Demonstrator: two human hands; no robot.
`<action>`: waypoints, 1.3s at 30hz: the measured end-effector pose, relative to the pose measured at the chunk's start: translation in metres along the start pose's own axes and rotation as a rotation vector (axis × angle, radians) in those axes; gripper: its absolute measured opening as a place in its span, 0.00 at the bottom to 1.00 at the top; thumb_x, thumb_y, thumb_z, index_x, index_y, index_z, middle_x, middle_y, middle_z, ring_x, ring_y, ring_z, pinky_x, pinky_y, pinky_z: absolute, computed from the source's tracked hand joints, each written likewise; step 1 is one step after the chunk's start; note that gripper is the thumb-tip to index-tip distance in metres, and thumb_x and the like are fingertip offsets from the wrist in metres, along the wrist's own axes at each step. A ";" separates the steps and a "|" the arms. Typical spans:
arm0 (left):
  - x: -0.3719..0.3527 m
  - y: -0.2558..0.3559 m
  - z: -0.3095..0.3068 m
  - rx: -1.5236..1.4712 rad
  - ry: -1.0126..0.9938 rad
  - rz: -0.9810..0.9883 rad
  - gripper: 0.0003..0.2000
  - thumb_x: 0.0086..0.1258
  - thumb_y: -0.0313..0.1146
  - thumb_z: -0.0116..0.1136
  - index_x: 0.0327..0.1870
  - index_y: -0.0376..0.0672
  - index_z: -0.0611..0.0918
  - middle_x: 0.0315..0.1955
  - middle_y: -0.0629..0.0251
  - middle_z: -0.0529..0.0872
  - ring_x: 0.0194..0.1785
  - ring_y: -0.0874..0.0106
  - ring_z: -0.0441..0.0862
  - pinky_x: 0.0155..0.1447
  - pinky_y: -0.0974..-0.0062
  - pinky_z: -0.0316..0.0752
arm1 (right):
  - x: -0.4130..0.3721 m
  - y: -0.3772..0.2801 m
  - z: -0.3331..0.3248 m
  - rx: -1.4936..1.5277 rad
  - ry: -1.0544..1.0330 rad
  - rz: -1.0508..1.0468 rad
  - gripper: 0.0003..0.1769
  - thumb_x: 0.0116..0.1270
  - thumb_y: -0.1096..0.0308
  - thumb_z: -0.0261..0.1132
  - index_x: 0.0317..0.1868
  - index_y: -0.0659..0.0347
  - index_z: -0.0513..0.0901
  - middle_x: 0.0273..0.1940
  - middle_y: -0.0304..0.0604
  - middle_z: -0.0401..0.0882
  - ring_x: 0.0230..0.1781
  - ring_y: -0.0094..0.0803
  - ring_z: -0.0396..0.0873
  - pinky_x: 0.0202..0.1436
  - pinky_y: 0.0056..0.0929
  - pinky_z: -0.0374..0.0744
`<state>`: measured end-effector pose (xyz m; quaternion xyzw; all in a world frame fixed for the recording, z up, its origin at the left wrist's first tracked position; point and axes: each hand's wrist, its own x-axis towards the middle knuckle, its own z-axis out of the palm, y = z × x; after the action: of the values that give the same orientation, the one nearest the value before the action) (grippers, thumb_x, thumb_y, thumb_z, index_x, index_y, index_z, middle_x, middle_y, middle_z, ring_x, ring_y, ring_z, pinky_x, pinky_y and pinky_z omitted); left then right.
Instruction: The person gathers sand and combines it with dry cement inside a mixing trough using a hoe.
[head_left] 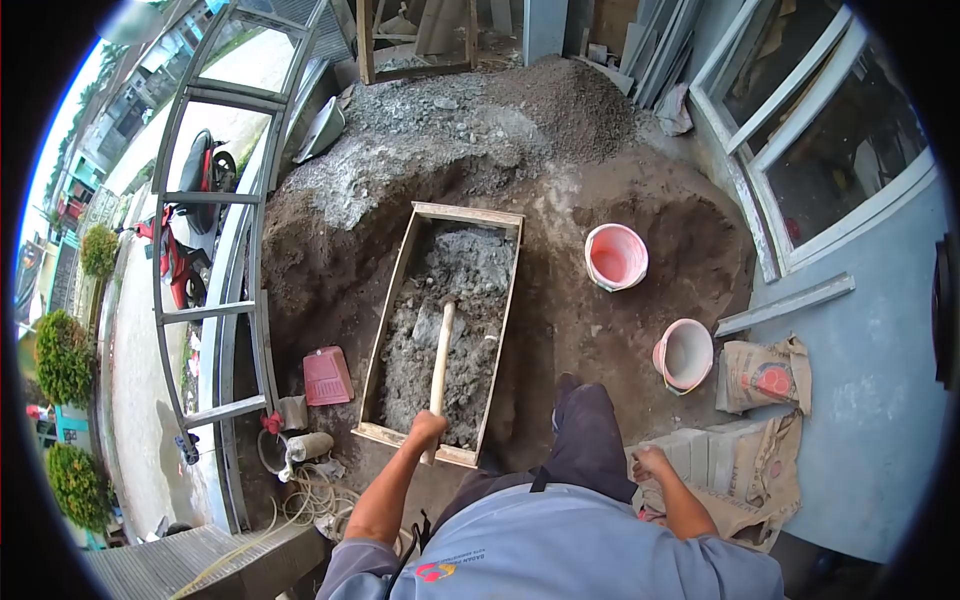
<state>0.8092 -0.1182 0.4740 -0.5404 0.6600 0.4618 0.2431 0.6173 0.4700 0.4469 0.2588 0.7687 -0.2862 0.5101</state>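
The left hand (428,428), low in the middle of the frame, had its fingers clenched round the near end of a pale round wooden handle (441,355). The handle ran up and away from the person, and its far end was sunk in a lumpy grey cement mix (470,270), so the tool's head could not be made out. The mix filled a long shallow box of pale wooden boards (395,290), set on dark earth at the centre of the frame. The right hand (650,463), at lower right, rested on a stack of grey concrete blocks (705,450) with its fingers curled in; whether they gripped anything could not be told. Two round pink plastic buckets stood right of the box, one (616,256) further up and one (684,354) nearer the blocks. A printed paper cement sack (762,376) lay just beside the nearer bucket. A flat red ribbed plastic piece (327,376) lay left of the box.
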 end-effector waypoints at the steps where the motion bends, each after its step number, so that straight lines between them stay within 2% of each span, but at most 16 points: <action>1: 0.003 0.002 0.005 0.005 -0.008 -0.023 0.16 0.61 0.31 0.61 0.39 0.22 0.87 0.27 0.49 0.89 0.28 0.58 0.91 0.32 0.58 0.85 | 0.005 -0.014 -0.005 0.003 -0.008 -0.029 0.25 0.73 0.60 0.63 0.59 0.74 0.77 0.47 0.73 0.85 0.39 0.62 0.90 0.37 0.57 0.91; 3: -0.012 0.031 0.008 0.006 0.013 -0.055 0.16 0.60 0.30 0.63 0.40 0.21 0.86 0.28 0.48 0.89 0.30 0.57 0.91 0.32 0.57 0.85 | 0.020 -0.039 -0.027 -0.002 -0.031 -0.058 0.24 0.73 0.60 0.63 0.58 0.74 0.77 0.45 0.72 0.86 0.37 0.61 0.90 0.35 0.55 0.91; 5: -0.038 0.076 0.010 0.017 0.038 -0.071 0.16 0.60 0.30 0.63 0.41 0.22 0.87 0.29 0.46 0.90 0.32 0.56 0.92 0.34 0.57 0.86 | 0.052 -0.063 -0.062 -0.046 -0.042 -0.087 0.19 0.71 0.61 0.66 0.51 0.71 0.81 0.40 0.67 0.87 0.33 0.58 0.90 0.33 0.52 0.91; 8: 0.003 0.083 0.043 0.058 0.065 -0.125 0.19 0.60 0.32 0.63 0.44 0.22 0.87 0.33 0.43 0.92 0.36 0.55 0.94 0.41 0.59 0.88 | 0.064 -0.117 -0.121 -0.048 -0.004 -0.078 0.19 0.71 0.61 0.64 0.51 0.69 0.81 0.39 0.64 0.87 0.31 0.55 0.89 0.33 0.52 0.91; 10: -0.007 0.112 0.059 0.035 0.068 -0.185 0.21 0.60 0.34 0.63 0.47 0.22 0.88 0.37 0.41 0.92 0.42 0.54 0.94 0.47 0.59 0.88 | 0.084 -0.136 -0.170 -0.119 -0.009 -0.070 0.18 0.71 0.60 0.64 0.50 0.69 0.81 0.37 0.62 0.87 0.29 0.52 0.89 0.32 0.52 0.91; 15: -0.003 0.166 0.088 0.071 0.135 -0.242 0.22 0.63 0.36 0.62 0.51 0.25 0.88 0.47 0.35 0.91 0.57 0.49 0.91 0.61 0.57 0.84 | 0.100 -0.279 -0.253 -0.323 -0.002 -0.237 0.18 0.72 0.58 0.64 0.48 0.67 0.82 0.32 0.54 0.86 0.23 0.43 0.87 0.25 0.41 0.89; 16: 0.003 0.164 0.097 0.128 0.214 -0.217 0.21 0.63 0.36 0.61 0.49 0.25 0.89 0.42 0.38 0.92 0.50 0.51 0.93 0.55 0.57 0.86 | 0.105 -0.311 -0.259 -0.337 0.003 -0.275 0.17 0.72 0.58 0.64 0.45 0.66 0.82 0.30 0.52 0.86 0.22 0.41 0.86 0.24 0.40 0.88; 17: -0.025 0.201 0.084 0.062 0.164 -0.240 0.20 0.64 0.35 0.60 0.47 0.25 0.89 0.36 0.41 0.93 0.39 0.53 0.94 0.47 0.58 0.87 | 0.109 -0.345 -0.262 -0.348 0.009 -0.313 0.16 0.73 0.57 0.63 0.43 0.64 0.82 0.28 0.50 0.85 0.21 0.40 0.86 0.24 0.39 0.88; 19: -0.019 0.205 0.089 0.105 0.208 -0.261 0.19 0.64 0.34 0.60 0.45 0.25 0.90 0.31 0.45 0.92 0.31 0.56 0.93 0.40 0.59 0.86 | 0.119 -0.416 -0.257 -0.455 0.006 -0.430 0.17 0.73 0.57 0.63 0.40 0.65 0.82 0.27 0.49 0.85 0.20 0.37 0.85 0.23 0.38 0.87; 21: -0.019 0.206 0.092 0.066 0.207 -0.274 0.18 0.64 0.34 0.60 0.45 0.26 0.90 0.32 0.45 0.92 0.32 0.56 0.94 0.40 0.59 0.86 | 0.107 -0.483 -0.235 -0.493 0.011 -0.497 0.18 0.74 0.56 0.64 0.38 0.66 0.83 0.27 0.48 0.85 0.20 0.35 0.84 0.23 0.36 0.87; 23: -0.019 0.211 0.093 0.024 0.207 -0.294 0.18 0.63 0.34 0.60 0.45 0.26 0.90 0.32 0.45 0.92 0.33 0.56 0.94 0.40 0.59 0.86 | 0.106 -0.534 -0.210 -0.539 -0.034 -0.602 0.18 0.75 0.56 0.64 0.39 0.66 0.83 0.28 0.47 0.85 0.20 0.34 0.84 0.23 0.35 0.85; 25: -0.020 0.221 0.095 -0.026 0.200 -0.324 0.18 0.63 0.33 0.61 0.45 0.26 0.90 0.32 0.45 0.92 0.33 0.57 0.94 0.40 0.60 0.86 | 0.095 -0.575 -0.181 -0.558 -0.096 -0.593 0.16 0.75 0.57 0.63 0.44 0.64 0.83 0.31 0.45 0.86 0.23 0.31 0.85 0.26 0.32 0.86; 30: -0.012 0.243 0.087 -0.174 0.185 -0.401 0.18 0.61 0.33 0.61 0.45 0.26 0.90 0.29 0.48 0.92 0.31 0.59 0.93 0.37 0.62 0.85 | 0.066 -0.624 -0.131 -0.728 -0.219 -0.625 0.17 0.78 0.58 0.61 0.45 0.66 0.85 0.32 0.46 0.86 0.24 0.32 0.86 0.27 0.33 0.87; 35: -0.016 0.249 0.065 -0.234 0.245 -0.424 0.17 0.60 0.32 0.60 0.43 0.25 0.90 0.28 0.44 0.91 0.31 0.57 0.93 0.38 0.60 0.85 | 0.071 -0.665 -0.100 -0.796 -0.289 -0.606 0.17 0.77 0.58 0.62 0.45 0.65 0.87 0.31 0.48 0.88 0.25 0.33 0.88 0.31 0.36 0.87; 38: -0.018 0.247 0.045 -0.322 0.257 -0.407 0.15 0.59 0.32 0.64 0.39 0.26 0.90 0.26 0.49 0.90 0.26 0.62 0.90 0.32 0.62 0.83 | 0.096 -0.696 -0.084 -1.140 -0.147 -1.013 0.19 0.75 0.55 0.64 0.43 0.66 0.88 0.35 0.56 0.90 0.31 0.46 0.90 0.42 0.45 0.86; 39: -0.027 0.259 0.027 -0.380 0.249 -0.395 0.15 0.58 0.32 0.66 0.39 0.26 0.90 0.25 0.51 0.89 0.24 0.63 0.89 0.30 0.63 0.82 | 0.090 -0.716 -0.073 -1.140 -0.169 -1.053 0.19 0.76 0.56 0.64 0.43 0.66 0.88 0.32 0.51 0.88 0.29 0.39 0.88 0.38 0.40 0.85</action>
<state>0.5692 -0.0843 0.5734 -0.7465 0.4687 0.4511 0.1396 0.0457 0.0284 0.5124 -0.4650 0.7772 -0.0703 0.4181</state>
